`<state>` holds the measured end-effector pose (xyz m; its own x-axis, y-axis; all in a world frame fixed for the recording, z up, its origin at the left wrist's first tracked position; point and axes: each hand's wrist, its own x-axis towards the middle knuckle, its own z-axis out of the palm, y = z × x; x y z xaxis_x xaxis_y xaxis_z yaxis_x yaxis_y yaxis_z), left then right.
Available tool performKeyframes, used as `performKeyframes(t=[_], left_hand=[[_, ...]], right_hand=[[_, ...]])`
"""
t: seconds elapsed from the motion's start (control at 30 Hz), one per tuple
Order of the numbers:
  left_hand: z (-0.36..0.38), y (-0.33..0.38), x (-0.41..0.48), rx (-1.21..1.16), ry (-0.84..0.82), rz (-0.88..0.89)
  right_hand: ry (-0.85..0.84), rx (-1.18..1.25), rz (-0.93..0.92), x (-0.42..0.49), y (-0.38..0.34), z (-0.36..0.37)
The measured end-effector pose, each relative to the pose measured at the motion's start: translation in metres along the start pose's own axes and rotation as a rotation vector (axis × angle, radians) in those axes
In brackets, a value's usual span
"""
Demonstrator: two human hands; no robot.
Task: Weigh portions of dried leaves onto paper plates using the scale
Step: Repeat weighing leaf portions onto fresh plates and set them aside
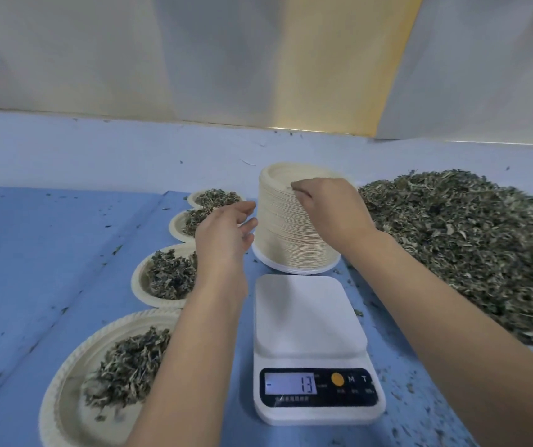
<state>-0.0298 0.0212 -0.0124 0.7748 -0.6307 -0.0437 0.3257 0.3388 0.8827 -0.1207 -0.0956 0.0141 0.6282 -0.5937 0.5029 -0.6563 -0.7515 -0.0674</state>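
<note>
– Paper plates (287, 233), where are they sitting?
– They are standing in one tall stack on the blue bench (33, 240), just behind the scale (310, 317). The right hand (323, 208) is reaching over the stack, its fingers curling onto the rim of the top plate (278, 174) and pinching it.
– And the other hand?
– The left hand (226, 233) is hovering at the stack's left side, fingers loosely apart and gripping nothing. Whether its fingertips are touching the stack, I cannot tell.
– What is lying around them?
– The scale's display is showing minus 13. Left of it, four filled plates (65, 366) are sitting in a row, each carrying dried leaves (123, 372). To the right, a big heap of leaves (468, 240) is spreading across the bench.
</note>
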Motion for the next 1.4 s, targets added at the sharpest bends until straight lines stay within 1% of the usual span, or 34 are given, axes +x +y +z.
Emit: performKeyframes(t=[0.17,0.33,0.63,0.73,0.87,0.97,1.07,1.13,1.17,1.23,1.33,1.37,1.4], left_hand=[[0.0,-0.001,-0.003,0.013,-0.009,-0.007],[0.002,-0.002,-0.003,0.025,-0.023,-0.005],[0.004,-0.009,-0.002,0.039,-0.033,-0.004],[0.005,-0.009,-0.003,0.039,-0.052,-0.001],[0.004,-0.007,-0.002,0.032,-0.05,0.053],[0.001,-0.003,-0.003,0.03,-0.025,0.104],[-0.002,0.001,-0.005,0.031,0.031,0.157],[-0.003,0.004,-0.005,0.105,0.038,0.171],[-0.004,0.006,-0.006,0.159,0.02,0.169],[-0.006,0.009,-0.005,0.28,-0.05,0.173],[-0.009,0.013,-0.006,0.478,-0.197,0.22],[-0.009,0.013,-0.007,0.511,-0.237,0.229],[-0.009,0.012,-0.008,0.515,-0.271,0.225]], right_hand=[[0.009,-0.037,0.014,0.003,-0.001,0.001],[0.011,-0.018,0.01,0.003,0.001,0.003],[0.152,-0.007,-0.038,0.011,-0.001,0.014],[0.275,0.059,-0.115,0.007,-0.004,0.011],[0.482,0.181,-0.354,-0.021,-0.02,0.008],[0.515,0.202,-0.481,-0.049,-0.033,0.018],[0.49,0.225,-0.514,-0.069,-0.038,0.021],[0.489,0.266,-0.438,-0.077,-0.039,0.017],[0.485,0.323,-0.345,-0.08,-0.039,0.013],[0.48,0.499,-0.089,-0.081,-0.034,0.002],[0.493,0.754,0.338,-0.077,-0.014,-0.013],[0.463,0.861,0.436,-0.076,-0.005,-0.017],[0.419,0.975,0.488,-0.077,0.003,-0.02]])
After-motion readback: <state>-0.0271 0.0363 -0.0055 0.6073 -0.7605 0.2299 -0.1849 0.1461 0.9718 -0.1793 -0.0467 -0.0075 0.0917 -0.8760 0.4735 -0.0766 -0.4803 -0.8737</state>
